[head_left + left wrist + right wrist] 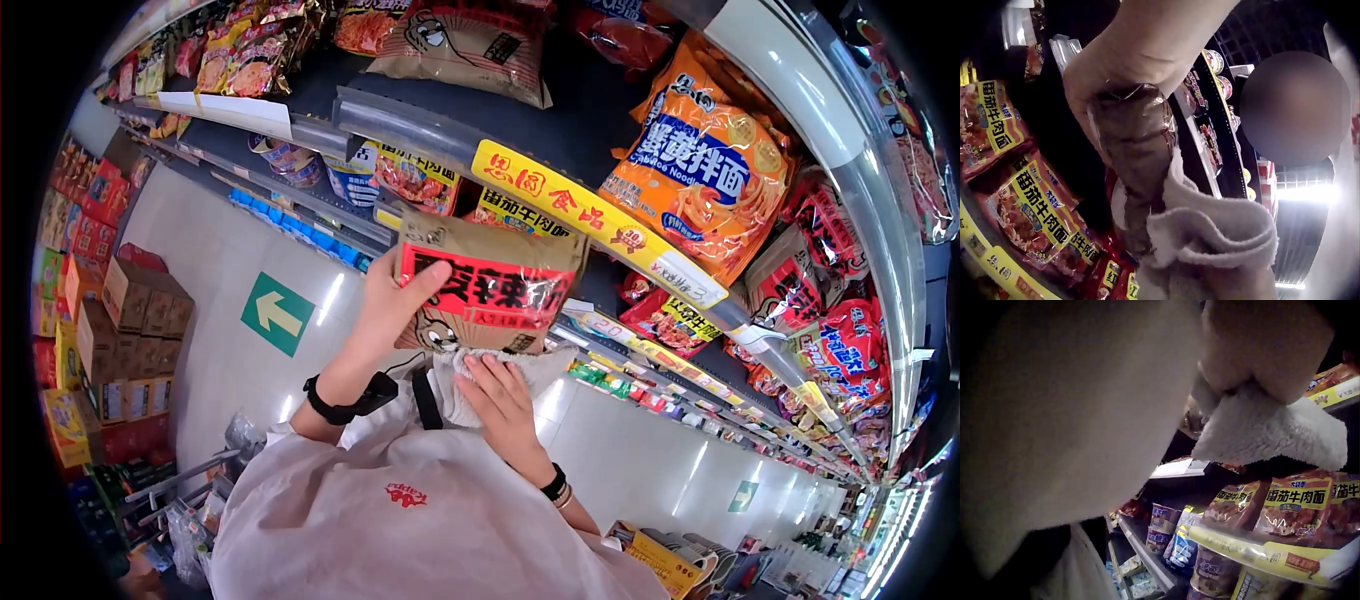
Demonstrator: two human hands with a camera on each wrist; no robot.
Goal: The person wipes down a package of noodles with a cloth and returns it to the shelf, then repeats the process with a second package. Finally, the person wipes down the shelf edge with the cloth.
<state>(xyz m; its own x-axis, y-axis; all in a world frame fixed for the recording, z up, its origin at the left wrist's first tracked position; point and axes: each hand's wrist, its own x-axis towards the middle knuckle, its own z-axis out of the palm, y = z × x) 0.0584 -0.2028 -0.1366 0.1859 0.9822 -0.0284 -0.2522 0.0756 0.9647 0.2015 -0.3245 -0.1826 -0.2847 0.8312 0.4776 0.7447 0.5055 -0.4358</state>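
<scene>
Head view, brown noodle pack (510,288): held in the air near the frame's centre, in front of the shelving, its red label band turned towards you.
Head view, left hand (383,300): yours grips the pack from its nine o'clock side, thumb across the front face.
Head view, right hand (497,395): yours lies at six o'clock of the pack, fingers nearly straight over a white cloth; its thumb is hidden.
Head view, white cloth (453,388): beneath your right fingers, touching the pack's lower edge.
Head view, yellow shelf strip (600,225): at two o'clock of the pack, with an orange noodle bag (690,165) just beyond it on the shelf.
Head view, green arrow sign (278,313): on the floor at nine o'clock, with stacked cartons (140,315) farther out the same way.
Left wrist view, pack: edge-on, hanging at six o'clock of your left hand, which is closed round its upper end.
Left wrist view, cloth: folded against the pack at about five o'clock, part of your right hand beneath it.
Left wrist view, red-and-yellow packets (1035,209): on a shelf at eight o'clock of the pack.
Right wrist view, right hand: towards one o'clock of the frame, the cloth spreading at its six o'clock; finger detail is too dim to tell.
Right wrist view, purple cups (1163,525): between seven and eight o'clock of the cloth, on the shelving.
</scene>
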